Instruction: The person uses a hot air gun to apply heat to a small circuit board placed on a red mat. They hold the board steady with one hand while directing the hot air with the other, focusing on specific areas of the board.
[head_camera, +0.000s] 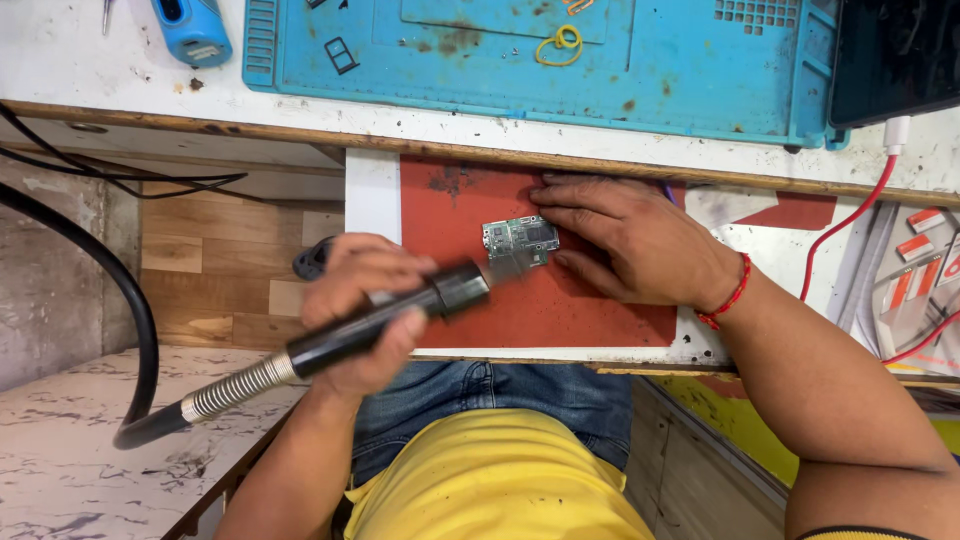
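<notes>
Black cylindrical hot-air wand (385, 320) clenched in left hand (360, 300), nozzle aimed at small green circuit board (520, 240) pinned flat by right hand (625, 240) on red mat (560, 310); heating step judged underway, steady aim needed.

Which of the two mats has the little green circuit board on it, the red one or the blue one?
The red mat, nearest the person. The circuit board lies on it between both hands. The blue mat farther back holds only a yellow rubber band and small bits.
</notes>
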